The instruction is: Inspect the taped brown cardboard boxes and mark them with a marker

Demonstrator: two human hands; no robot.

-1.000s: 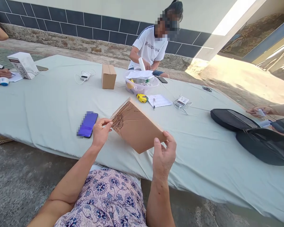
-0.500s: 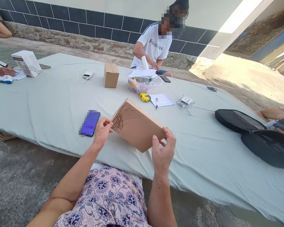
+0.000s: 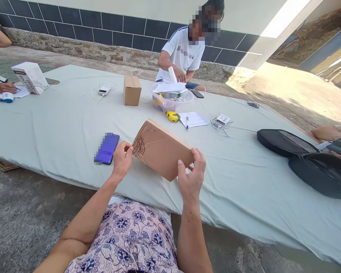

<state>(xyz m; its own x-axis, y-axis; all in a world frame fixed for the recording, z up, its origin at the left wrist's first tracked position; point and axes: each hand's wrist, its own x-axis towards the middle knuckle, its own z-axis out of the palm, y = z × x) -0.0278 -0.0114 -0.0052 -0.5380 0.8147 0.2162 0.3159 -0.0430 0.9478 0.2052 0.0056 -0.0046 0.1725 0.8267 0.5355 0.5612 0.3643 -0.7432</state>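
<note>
A flat brown cardboard box (image 3: 161, 149) is held tilted over the table, with dark scribbled lines at its left end. My left hand (image 3: 122, 159) pinches that left edge between thumb and fingers. At the opposite end, my right hand (image 3: 191, 174) grips the right corner, its thumb on the near face and its fingers behind. Just left of my left hand lies a phone (image 3: 108, 148) with a blue screen. The box's far side and underside are hidden.
A pale cloth (image 3: 59, 125) covers the table. Beyond the box are a small carton (image 3: 132, 91), a plastic basin (image 3: 173, 104), a yellow tape measure (image 3: 172, 116), paper (image 3: 197, 119) and a power bank (image 3: 222, 120). A black case (image 3: 287, 142) lies right. A person (image 3: 184, 53) sits opposite.
The cardboard box and my right hand have shifted slightly left, and the box has turned a little. Both hands keep their hold. The view has moved slightly.
</note>
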